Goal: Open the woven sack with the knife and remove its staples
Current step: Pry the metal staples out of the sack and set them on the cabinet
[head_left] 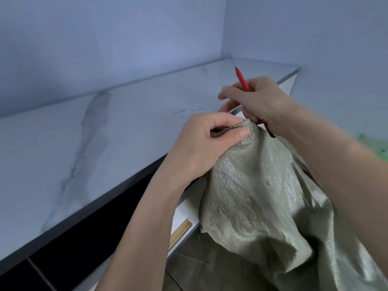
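Woven sack [262,196], grey-green and crumpled, hangs at the desk [105,133] edge. Left hand [205,143] pinches its top corner; right hand [258,101] grips the red knife [241,79].

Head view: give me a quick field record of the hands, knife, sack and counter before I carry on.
left hand: pinches the top edge of the sack
right hand: grips the knife by its red handle
knife: red end points up and away; the blade is hidden behind the hand
sack: grey-green woven cloth, hanging in front of the counter edge
counter: pale marble top; small thin bits, perhaps staples, lie near the hands
sack opening: cannot tell from this view
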